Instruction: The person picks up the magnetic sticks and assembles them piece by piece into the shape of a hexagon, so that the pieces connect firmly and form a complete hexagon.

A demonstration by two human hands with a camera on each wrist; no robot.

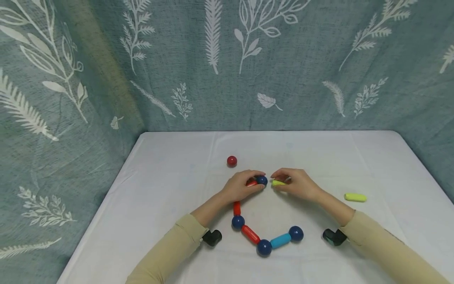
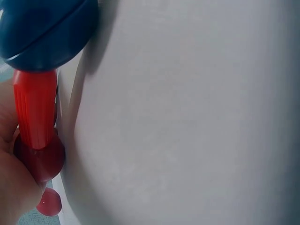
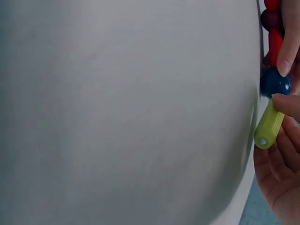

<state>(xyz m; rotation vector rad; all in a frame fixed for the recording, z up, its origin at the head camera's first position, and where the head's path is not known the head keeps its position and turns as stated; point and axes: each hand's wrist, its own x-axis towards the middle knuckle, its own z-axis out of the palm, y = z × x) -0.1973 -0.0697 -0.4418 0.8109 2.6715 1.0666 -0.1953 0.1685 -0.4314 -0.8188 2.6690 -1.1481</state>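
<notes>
My left hand (image 1: 238, 187) grips the far end of a bent chain of balls and rods, thumb and fingers about a dark blue ball (image 1: 261, 180) and a red rod (image 1: 251, 183). A dark red ball (image 2: 41, 161) joins that rod's other end, mostly behind the hand in the head view. Between thumb and fingers, my right hand (image 1: 299, 184) pinches a yellow-green rod (image 3: 269, 125) with a shiny spot on its end. In the head view, a small gap separates this rod from the blue ball.
Nearer me the chain continues through a blue ball (image 1: 238, 222), a red rod (image 1: 250, 234), another blue ball (image 1: 264, 248), a light blue rod (image 1: 280, 240) and an end ball (image 1: 296, 233). A loose red ball (image 1: 232, 161) lies behind; a second yellow-green rod (image 1: 355, 197) lies right.
</notes>
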